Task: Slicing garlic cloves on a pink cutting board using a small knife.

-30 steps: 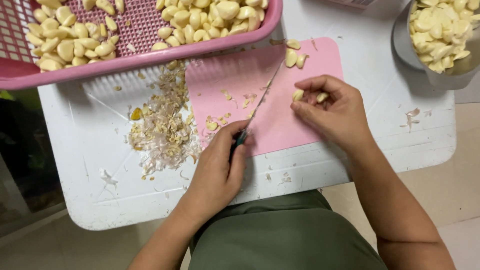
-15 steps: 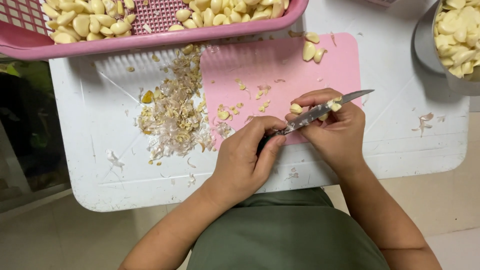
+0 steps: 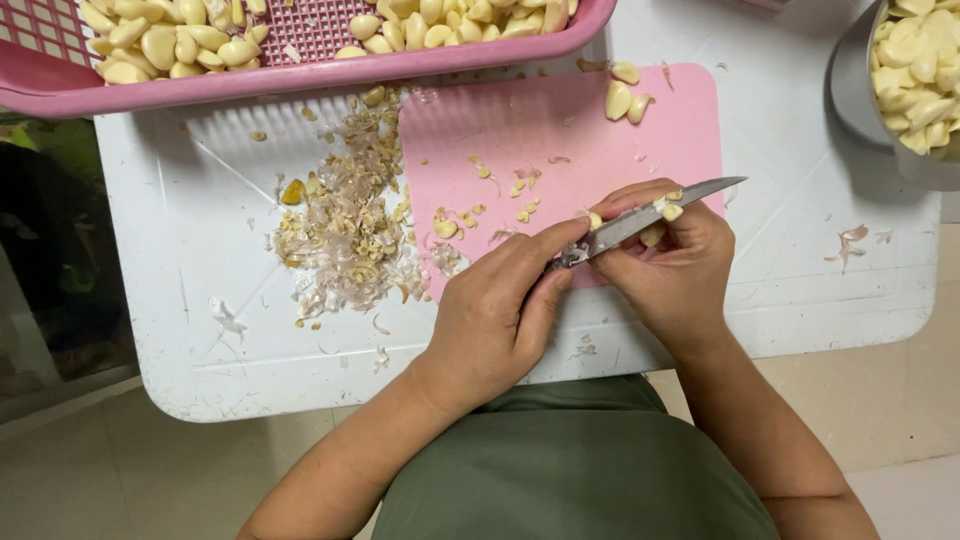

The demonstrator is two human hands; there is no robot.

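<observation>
Garlic clove (image 3: 652, 236), pale and smooth, meets thin steel knife (image 3: 650, 214).

Hands trimming garlic over a pink cutting board (image 3: 560, 130)

The left hand (image 3: 500, 310) is gripping a small knife (image 3: 650, 212), its blade lying across a garlic clove (image 3: 652, 235) that the right hand (image 3: 665, 265) is pinching; peelings (image 3: 345, 240) are lying beside the board.

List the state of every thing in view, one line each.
Left hand: gripping the knife handle.
Knife: held level, blade across the clove.
Right hand: fingers closed on a garlic clove.
Pink cutting board: flat, littered with trimmings.
Skins pile: heaped left of the board.
Pink basket: holding peeled cloves.
Metal bowl: holding peeled cloves.
White table: scattered with scraps.
</observation>
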